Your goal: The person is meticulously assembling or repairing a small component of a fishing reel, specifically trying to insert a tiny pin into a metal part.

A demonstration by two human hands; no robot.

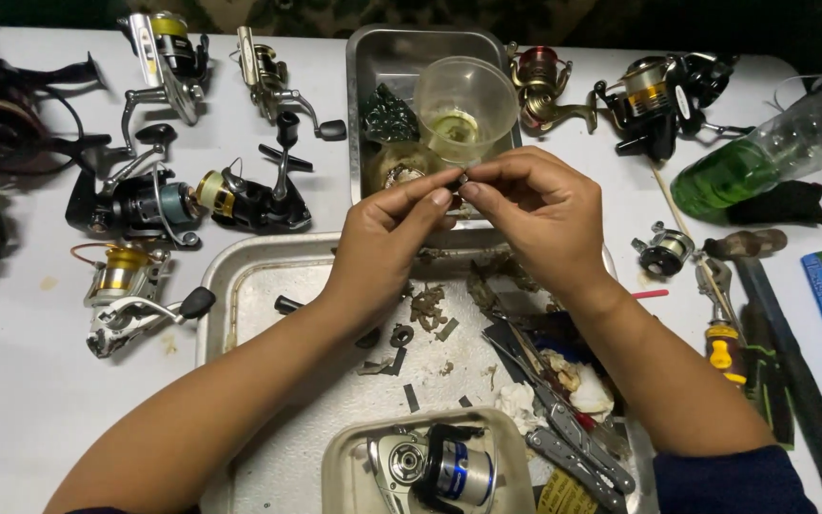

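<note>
- While both hands meet over the middle of the table, closest to the camera sits a beige tub (pixel 344 466) with a silver-and-blue reel (pixel 435 468) lying in it, and folding pliers (pixel 573 447) just to its right.
- Next out is a big metal tray (pixel 230 286) littered with washers, dark strips and grime, plus a wad of dirty tissue (pixel 573 381).
- Left hand (pixel 378 252) and right hand (pixel 539 214) come together above the tray's far edge. Thumb and forefinger of each are closed on one tiny dark part (pixel 461 178), clamped from both sides.
- That part sits right between the fingertips, neither hand clearly nearer. It's too small to tell its long axis.
- Directly beyond it, nearly touching, is a clear plastic cup (pixel 466 105) with a little yellowish liquid, standing in a smaller steel pan (pixel 373 57) with a few parts.
- Surface is a white table (pixel 21 381), pretty crowded: spinning reels (pixel 154 205) spread along the left and far side, a screwdriver, file and hammer (pixel 744 246) on the right, and a green-tinted plastic bottle (pixel 763 157) lying on its side.
- Room past the table is dark, can't make out much.
</note>
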